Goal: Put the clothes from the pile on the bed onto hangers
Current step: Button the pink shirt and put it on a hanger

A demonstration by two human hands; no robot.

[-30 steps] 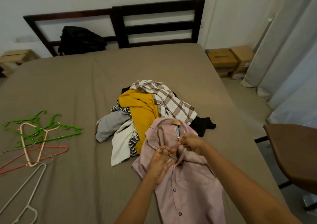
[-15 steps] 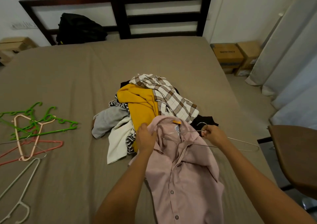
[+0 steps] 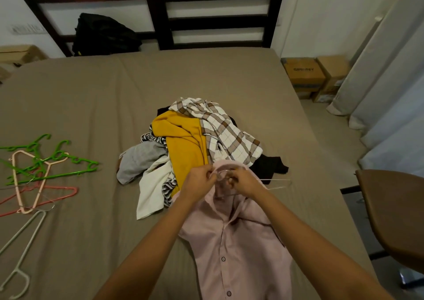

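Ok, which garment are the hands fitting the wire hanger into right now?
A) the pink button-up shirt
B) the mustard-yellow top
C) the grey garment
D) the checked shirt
A: the left hand pinches the collar of the pink shirt while the right hand grips the wire hanger at that collar, with one end of the hanger poking out to the right.

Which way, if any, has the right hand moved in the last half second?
Yes. The right hand moved left, away from the black garment, to the collar of the pink shirt, beside the left hand.
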